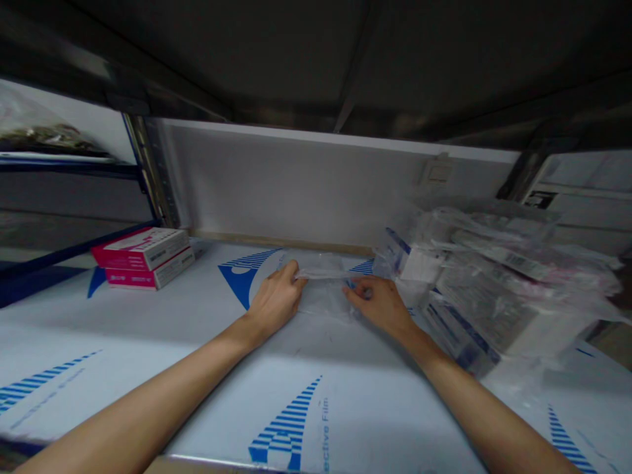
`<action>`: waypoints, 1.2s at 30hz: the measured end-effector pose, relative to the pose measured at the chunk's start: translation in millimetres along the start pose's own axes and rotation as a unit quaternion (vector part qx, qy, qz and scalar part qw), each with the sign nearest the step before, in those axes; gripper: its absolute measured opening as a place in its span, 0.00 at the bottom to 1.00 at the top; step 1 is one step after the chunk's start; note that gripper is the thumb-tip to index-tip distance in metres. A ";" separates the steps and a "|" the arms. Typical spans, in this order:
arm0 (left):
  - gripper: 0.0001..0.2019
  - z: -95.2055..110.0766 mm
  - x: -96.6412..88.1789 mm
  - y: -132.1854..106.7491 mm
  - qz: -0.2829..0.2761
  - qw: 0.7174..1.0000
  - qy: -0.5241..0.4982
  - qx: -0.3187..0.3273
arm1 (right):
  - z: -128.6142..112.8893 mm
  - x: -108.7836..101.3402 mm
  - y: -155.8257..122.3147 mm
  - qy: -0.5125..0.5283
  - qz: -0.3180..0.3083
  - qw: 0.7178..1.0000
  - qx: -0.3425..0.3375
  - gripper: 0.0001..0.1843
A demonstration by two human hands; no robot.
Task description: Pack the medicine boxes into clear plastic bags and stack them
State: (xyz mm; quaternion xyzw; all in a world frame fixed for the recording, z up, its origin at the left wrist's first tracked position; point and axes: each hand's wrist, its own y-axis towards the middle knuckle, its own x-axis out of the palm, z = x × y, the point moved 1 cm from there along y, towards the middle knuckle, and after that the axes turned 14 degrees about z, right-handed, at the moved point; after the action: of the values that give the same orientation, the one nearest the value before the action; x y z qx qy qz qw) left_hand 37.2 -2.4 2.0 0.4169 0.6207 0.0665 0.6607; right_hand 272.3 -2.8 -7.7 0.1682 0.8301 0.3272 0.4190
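Observation:
A clear plastic bag [323,296] is stretched between my two hands, low over the film-covered shelf [207,382]. My left hand [277,294] pinches its left side, thumb and fingers pressed together. On the opposite side my right hand [380,301] has its fingers curled at the bag's edge, closed on the plastic. The bag is see-through, and I make out nothing inside it. Just right of my right hand lies a heap of white boxes in clear plastic bags [503,283].
Two pink-and-white boxes [148,257] are stacked at the left. Dark upper shelving [296,66] hangs low overhead. Behind stands a pale wall [296,184] with a switch plate [438,172]. Metal posts [148,171] rise at both back corners.

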 end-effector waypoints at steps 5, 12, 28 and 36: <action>0.15 1.1 0.3 0.2 0.000 1.000 0.009 0.010 | 14.2 10.2 -1.1 0.103 0.007 0.994 0.045 0.09; 0.15 0.5 -0.6 0.6 0.001 1.000 -0.003 -0.003 | 12.7 12.2 -2.4 0.260 -0.070 0.961 0.055 0.36; 0.20 -1.7 -0.6 -0.9 -0.019 1.000 -0.015 -0.007 | -1.8 -6.1 -9.3 -0.197 -0.036 0.968 -0.150 0.37; 0.18 -2.0 -9.3 0.4 -0.002 0.999 0.032 -0.023 | 3.8 0.1 -4.0 -0.137 0.000 0.988 -0.077 0.14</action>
State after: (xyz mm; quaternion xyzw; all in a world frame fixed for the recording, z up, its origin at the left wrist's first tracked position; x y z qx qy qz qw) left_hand 33.5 -6.8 9.6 0.3979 0.6408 0.0924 0.6500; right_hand 275.3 -4.2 -12.2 0.1786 0.7370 0.3641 0.5407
